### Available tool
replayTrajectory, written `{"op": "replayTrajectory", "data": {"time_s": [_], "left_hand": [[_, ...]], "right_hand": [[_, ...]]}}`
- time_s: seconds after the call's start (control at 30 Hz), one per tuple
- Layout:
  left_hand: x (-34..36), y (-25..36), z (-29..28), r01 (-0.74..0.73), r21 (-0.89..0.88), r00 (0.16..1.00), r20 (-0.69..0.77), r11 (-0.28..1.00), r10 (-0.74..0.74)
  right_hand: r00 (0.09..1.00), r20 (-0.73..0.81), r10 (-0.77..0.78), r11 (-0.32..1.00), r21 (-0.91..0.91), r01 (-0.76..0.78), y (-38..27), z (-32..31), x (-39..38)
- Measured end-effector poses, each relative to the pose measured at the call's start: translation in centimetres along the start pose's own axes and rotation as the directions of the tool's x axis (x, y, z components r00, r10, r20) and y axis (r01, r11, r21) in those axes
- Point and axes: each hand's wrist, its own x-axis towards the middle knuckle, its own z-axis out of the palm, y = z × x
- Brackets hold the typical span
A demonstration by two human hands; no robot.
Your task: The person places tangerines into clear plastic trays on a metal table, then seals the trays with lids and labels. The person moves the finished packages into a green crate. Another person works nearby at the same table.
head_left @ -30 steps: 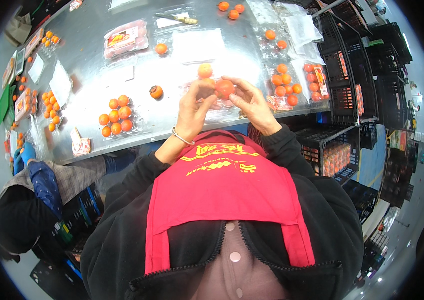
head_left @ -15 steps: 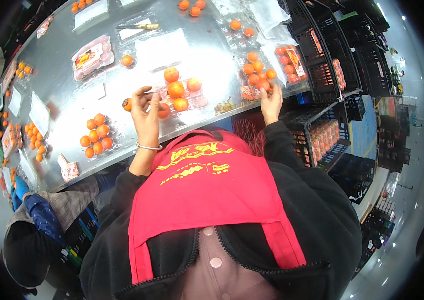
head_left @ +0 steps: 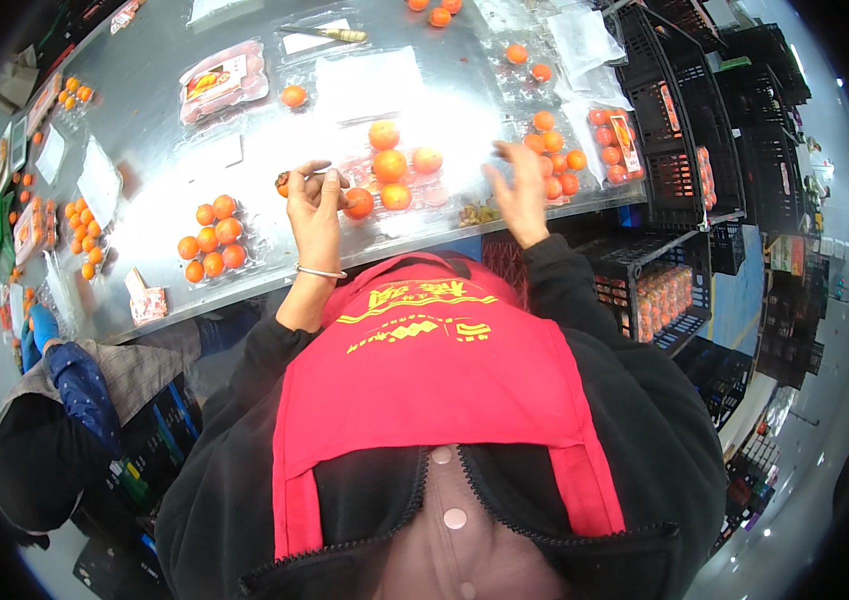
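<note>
My left hand (head_left: pixel 317 222) is curled round a small orange persimmon (head_left: pixel 283 184) with a dark top, mostly hidden by the fingers. Right beside it, several orange persimmons (head_left: pixel 390 166) sit in and on a clear plastic tray (head_left: pixel 434 197) near the table's front edge. My right hand (head_left: pixel 522 205) is above the front edge with fingers apart and nothing in it. Just to its right is another group of persimmons (head_left: pixel 553 143). Bits of greenish-brown trimmings (head_left: pixel 480 214) lie on the metal table between my hands.
More persimmons (head_left: pixel 213 239) lie on clear plastic at left. A sealed pack (head_left: pixel 224 82), a wooden-handled knife (head_left: pixel 345 35) and a white sheet (head_left: pixel 370 85) lie farther back. Black crates (head_left: pixel 672 130) stand at right. A co-worker's blue-gloved hand (head_left: pixel 43 326) is at lower left.
My right hand has moved left, away from the persimmons at the right, and its fingers have opened. My left hand keeps its persimmon. The whole view has shifted slightly.
</note>
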Motion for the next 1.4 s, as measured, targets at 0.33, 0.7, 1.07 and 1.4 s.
{"op": "replayTrajectory", "data": {"time_s": [0.33,0.7,1.07,1.4], "left_hand": [[-1.2,0.6,0.6,0.026,0.004,0.997,0.066,1.0,-0.026],[-1.8,1.5,3.3,0.234,-0.064,0.863,0.472,0.97,-0.177],[-2.1,1.5,4.4,0.017,-0.124,0.898,0.438,0.992,0.04],[-2.4,1.9,3.8,-0.254,0.123,0.879,0.442,0.959,0.176]], "right_hand": [[0.883,0.435,-0.173,0.974,-0.056,0.219,-5.0,3.3,4.3],[0.937,0.349,-0.007,0.785,0.583,-0.211,-9.9,0.4,0.6],[0.845,0.528,0.083,0.466,0.729,-0.501,-11.7,-0.8,-0.3],[0.864,0.5,0.062,0.494,0.737,-0.462,-11.3,-0.5,-0.5]]}}
